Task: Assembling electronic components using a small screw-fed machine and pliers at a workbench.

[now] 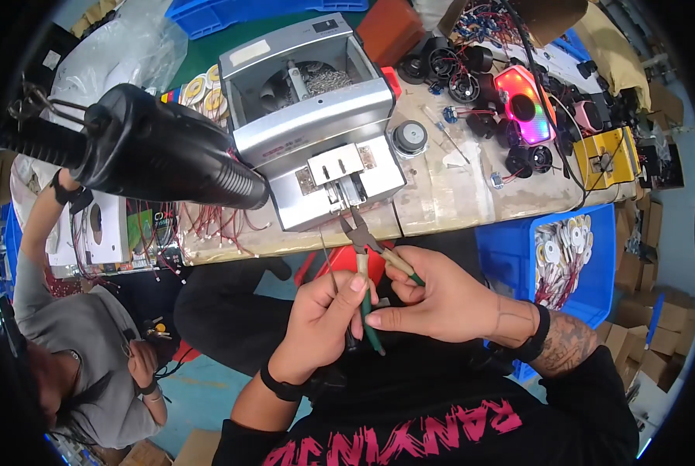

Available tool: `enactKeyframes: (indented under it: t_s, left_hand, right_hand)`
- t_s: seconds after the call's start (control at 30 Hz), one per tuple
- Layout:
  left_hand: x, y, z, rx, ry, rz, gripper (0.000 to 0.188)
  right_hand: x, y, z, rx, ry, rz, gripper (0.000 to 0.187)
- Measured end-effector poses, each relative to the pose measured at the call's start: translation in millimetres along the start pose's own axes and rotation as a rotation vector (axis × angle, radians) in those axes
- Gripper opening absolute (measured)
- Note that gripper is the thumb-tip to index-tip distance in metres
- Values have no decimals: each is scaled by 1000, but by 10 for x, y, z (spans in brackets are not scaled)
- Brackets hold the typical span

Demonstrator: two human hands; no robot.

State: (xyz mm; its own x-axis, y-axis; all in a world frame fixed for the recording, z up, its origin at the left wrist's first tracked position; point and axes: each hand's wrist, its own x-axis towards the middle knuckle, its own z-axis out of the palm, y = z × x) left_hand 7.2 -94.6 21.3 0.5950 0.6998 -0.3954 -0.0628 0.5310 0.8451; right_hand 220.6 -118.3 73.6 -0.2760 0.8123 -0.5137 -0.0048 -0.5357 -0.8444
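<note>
Both hands hold a pair of cutting pliers [357, 234] with green-and-tan handles, its jaws parted at the front of a silver screw feeder [316, 124]. My left hand [322, 320] is closed round one handle. A thin dark shaft [329, 264] also runs up from this hand; it looks like a screwdriver, mostly hidden by the fingers. My right hand [444, 299] grips the other handle between thumb and fingers. Small metal screws [326, 82] lie in the feeder's open drum. The pliers' tips are close to the feeder's front outlet [346, 194]; whether they touch it I cannot tell.
A black electric screwdriver [161, 147] hangs at left over the bench. Wires [215, 221] lie along the bench edge. At right are a round speaker [410, 137], a lit coloured speaker [524, 105] and a blue bin [510, 260] of wired discs. A co-worker [99, 342] sits at left.
</note>
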Motion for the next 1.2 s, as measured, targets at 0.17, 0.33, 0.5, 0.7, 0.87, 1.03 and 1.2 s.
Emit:
enactKeyframes:
  t_s: [0.17, 0.33, 0.5, 0.7, 0.87, 1.03, 1.2]
  left_hand:
    - [2, 42, 37, -18, -1, 23, 40]
    - [-6, 39, 23, -48, 3, -9, 41]
    - [9, 12, 42, -27, 22, 22, 42]
    - [-2, 83, 93, -130, 7, -44, 41]
    - [19, 171, 173, -156, -3, -64, 42]
    - [35, 186, 154, -208, -40, -109, 43]
    - [71, 216, 171, -171, -13, -68, 43]
  right_hand:
    - [-24, -41, 28, -123, 47, -11, 54]
    - [-28, -52, 45, -84, 64, -19, 60]
    - [-13, -27, 28, -111, 58, 2, 59]
    - [-19, -104, -17, -143, 12, 75, 50]
    - [-14, -189, -57, -49, -53, 130, 45]
    - [-3, -130, -57, -7, -89, 157, 47]
    - [-46, -343, -55, -174, -83, 217, 47]
